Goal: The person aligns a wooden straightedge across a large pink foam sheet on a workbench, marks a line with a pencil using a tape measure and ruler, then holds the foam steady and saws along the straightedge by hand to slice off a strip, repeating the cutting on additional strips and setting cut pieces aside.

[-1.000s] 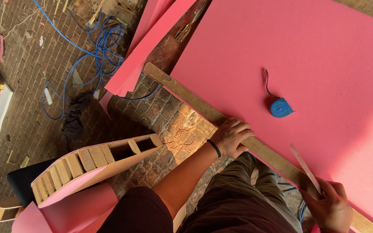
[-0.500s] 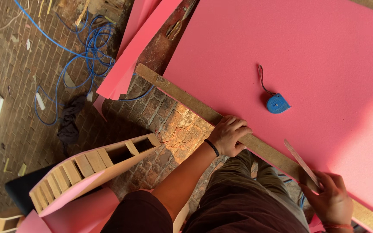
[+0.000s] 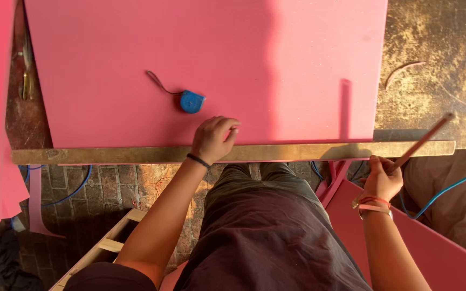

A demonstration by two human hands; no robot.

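Right hand [image 3: 382, 180] was closed on a thin stick-like tool [image 3: 423, 141], its long axis slanting up and rightward. Left hand [image 3: 213, 138], fingers curled and holding nothing, pressed the wooden straightedge [image 3: 297, 151], which ran left–right along the near edge of the pink board [image 3: 276, 59]. Beyond lay a blue tape measure [image 3: 191, 101].

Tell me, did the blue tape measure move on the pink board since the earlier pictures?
No. The blue tape measure lies at the same spot on the pink board, just beyond the left hand. Only the camera turned.
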